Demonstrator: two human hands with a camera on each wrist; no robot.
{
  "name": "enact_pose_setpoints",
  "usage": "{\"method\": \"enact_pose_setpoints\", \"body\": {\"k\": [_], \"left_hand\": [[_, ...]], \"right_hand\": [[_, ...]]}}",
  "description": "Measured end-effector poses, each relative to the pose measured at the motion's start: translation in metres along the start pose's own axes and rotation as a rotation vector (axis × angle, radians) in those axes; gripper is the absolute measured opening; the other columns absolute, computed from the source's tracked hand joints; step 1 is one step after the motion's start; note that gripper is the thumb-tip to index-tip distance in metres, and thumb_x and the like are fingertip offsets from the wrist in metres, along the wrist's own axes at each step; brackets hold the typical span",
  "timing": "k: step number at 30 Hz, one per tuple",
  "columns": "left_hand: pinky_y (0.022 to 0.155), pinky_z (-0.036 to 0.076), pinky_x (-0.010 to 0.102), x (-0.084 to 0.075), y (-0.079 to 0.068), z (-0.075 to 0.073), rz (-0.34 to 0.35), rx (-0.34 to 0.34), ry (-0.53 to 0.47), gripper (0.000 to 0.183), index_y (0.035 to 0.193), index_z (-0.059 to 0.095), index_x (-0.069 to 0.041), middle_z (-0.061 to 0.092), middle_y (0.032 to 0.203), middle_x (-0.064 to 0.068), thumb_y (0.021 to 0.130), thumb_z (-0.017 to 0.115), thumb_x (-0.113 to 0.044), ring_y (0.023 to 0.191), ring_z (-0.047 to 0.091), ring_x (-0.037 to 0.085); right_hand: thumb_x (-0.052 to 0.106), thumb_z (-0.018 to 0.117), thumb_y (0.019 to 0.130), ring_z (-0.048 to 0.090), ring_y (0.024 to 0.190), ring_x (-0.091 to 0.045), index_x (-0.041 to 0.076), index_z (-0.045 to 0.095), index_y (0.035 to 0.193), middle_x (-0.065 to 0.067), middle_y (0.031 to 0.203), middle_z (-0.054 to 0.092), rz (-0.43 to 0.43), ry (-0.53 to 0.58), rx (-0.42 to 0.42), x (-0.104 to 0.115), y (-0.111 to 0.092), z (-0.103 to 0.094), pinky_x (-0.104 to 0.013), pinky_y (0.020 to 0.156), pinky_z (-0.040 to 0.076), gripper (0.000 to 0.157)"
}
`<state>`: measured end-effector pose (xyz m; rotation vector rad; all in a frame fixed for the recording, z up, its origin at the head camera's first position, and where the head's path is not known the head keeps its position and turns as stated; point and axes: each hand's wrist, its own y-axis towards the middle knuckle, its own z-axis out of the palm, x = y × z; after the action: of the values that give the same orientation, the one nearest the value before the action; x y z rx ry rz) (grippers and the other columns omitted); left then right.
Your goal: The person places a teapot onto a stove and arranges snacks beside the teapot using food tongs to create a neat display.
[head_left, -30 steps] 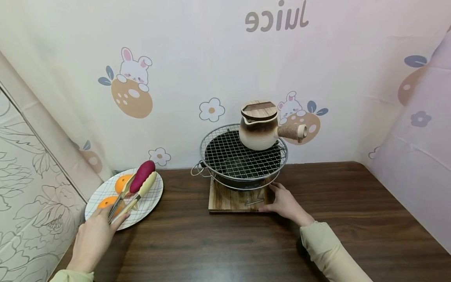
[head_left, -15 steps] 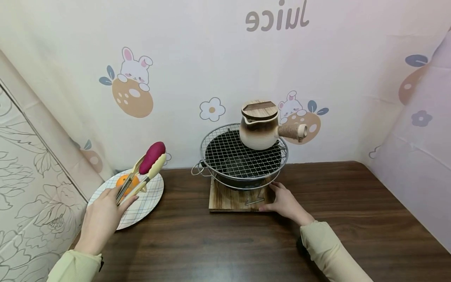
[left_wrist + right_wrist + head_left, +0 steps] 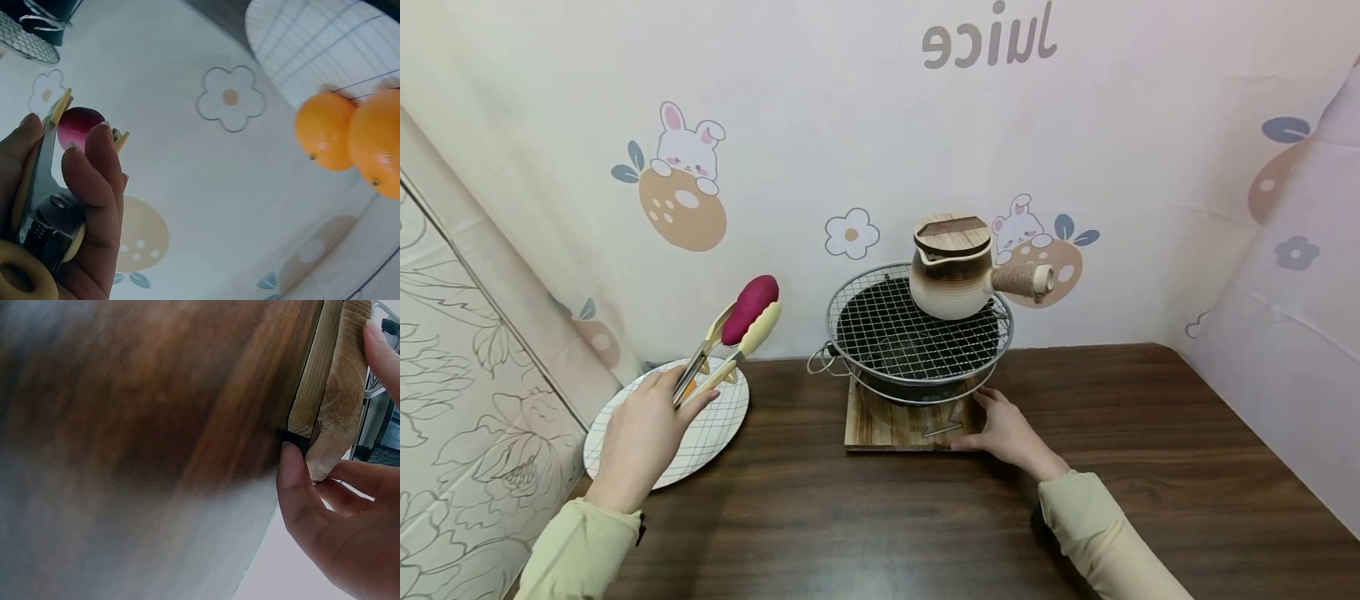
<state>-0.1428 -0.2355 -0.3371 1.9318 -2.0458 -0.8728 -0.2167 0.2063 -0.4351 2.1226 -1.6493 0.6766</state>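
Observation:
My left hand [image 3: 643, 437] grips metal tongs with cream scalloped tips [image 3: 762, 328]. Between those tips is a purple sweet potato [image 3: 751, 310], raised above and beyond the far side of a white checked plate [image 3: 722, 429]. Two oranges [image 3: 328, 131] lie on the plate in the left wrist view; in the head view they are mostly hidden behind the hand. My right hand [image 3: 1009, 433] holds the front right corner of a wooden board [image 3: 883, 425], thumb at the front edge and fingers along the side. A round grill with a wire mesh [image 3: 887, 333] stands on this board.
On the right rear of the mesh sits a ceramic pot [image 3: 951, 287] with a wooden lid and a cord-wrapped handle sticking out rightward. A wire ring handle [image 3: 820, 360] juts from the grill's left. Printed curtain [image 3: 775, 167] hangs behind the dark wooden table [image 3: 820, 517].
My left hand has lifted the tongs and sweet potato up from the plate and moved them right, toward the grill. The right hand has stayed on the board.

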Motion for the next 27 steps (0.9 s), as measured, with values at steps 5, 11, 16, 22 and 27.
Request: {"method": "enact_pose_setpoints", "body": {"k": [5, 11, 16, 22, 27], "left_hand": [[0.074, 0.047, 0.060, -0.010, 0.009, -0.003, 0.005, 0.014, -0.003, 0.050, 0.118, 0.061, 0.003, 0.065, 0.106, 0.026, 0.087, 0.069, -0.036, 0.091, 0.064, 0.047], [0.077, 0.048, 0.059, -0.024, 0.019, -0.008, 0.030, 0.024, -0.007, 0.054, 0.121, 0.060, 0.004, 0.065, 0.110, 0.026, 0.087, 0.069, -0.037, 0.095, 0.064, 0.045], [0.076, 0.050, 0.058, -0.037, 0.027, -0.009, 0.043, 0.031, -0.015, 0.056, 0.122, 0.061, 0.003, 0.066, 0.110, 0.025, 0.087, 0.069, -0.039, 0.096, 0.065, 0.043], [0.078, 0.051, 0.056, -0.051, 0.037, -0.010, 0.048, 0.078, -0.021, 0.057, 0.125, 0.060, 0.001, 0.065, 0.109, 0.023, 0.087, 0.068, -0.042, 0.096, 0.064, 0.042], [0.077, 0.052, 0.054, -0.061, 0.043, -0.008, 0.072, 0.079, -0.032, 0.055, 0.125, 0.060, -0.003, 0.066, 0.108, 0.018, 0.086, 0.069, -0.041, 0.095, 0.064, 0.038]], "right_hand": [[0.042, 0.085, 0.069, 0.039, 0.131, -0.052, -0.017, 0.032, 0.141, -0.037, 0.148, 0.029, 0.002, 0.005, 0.006, 0.000, 0.000, 0.000, -0.058, 0.102, 0.041, 0.107], [0.044, 0.084, 0.069, 0.047, 0.125, -0.050, -0.016, 0.032, 0.141, -0.036, 0.149, 0.028, 0.003, 0.001, 0.009, -0.002, 0.000, 0.001, -0.056, 0.100, 0.043, 0.107], [0.045, 0.084, 0.069, 0.054, 0.115, -0.046, -0.016, 0.033, 0.141, -0.036, 0.149, 0.029, 0.004, -0.009, 0.007, -0.002, 0.000, 0.001, -0.056, 0.098, 0.044, 0.108], [0.045, 0.084, 0.069, 0.054, 0.116, -0.046, -0.017, 0.033, 0.141, -0.036, 0.148, 0.030, 0.003, -0.015, 0.007, -0.003, 0.000, 0.001, -0.055, 0.098, 0.044, 0.108], [0.046, 0.084, 0.069, 0.057, 0.111, -0.042, -0.016, 0.032, 0.142, -0.034, 0.149, 0.029, 0.009, -0.008, 0.017, -0.002, 0.001, 0.001, -0.055, 0.097, 0.045, 0.109]]}}
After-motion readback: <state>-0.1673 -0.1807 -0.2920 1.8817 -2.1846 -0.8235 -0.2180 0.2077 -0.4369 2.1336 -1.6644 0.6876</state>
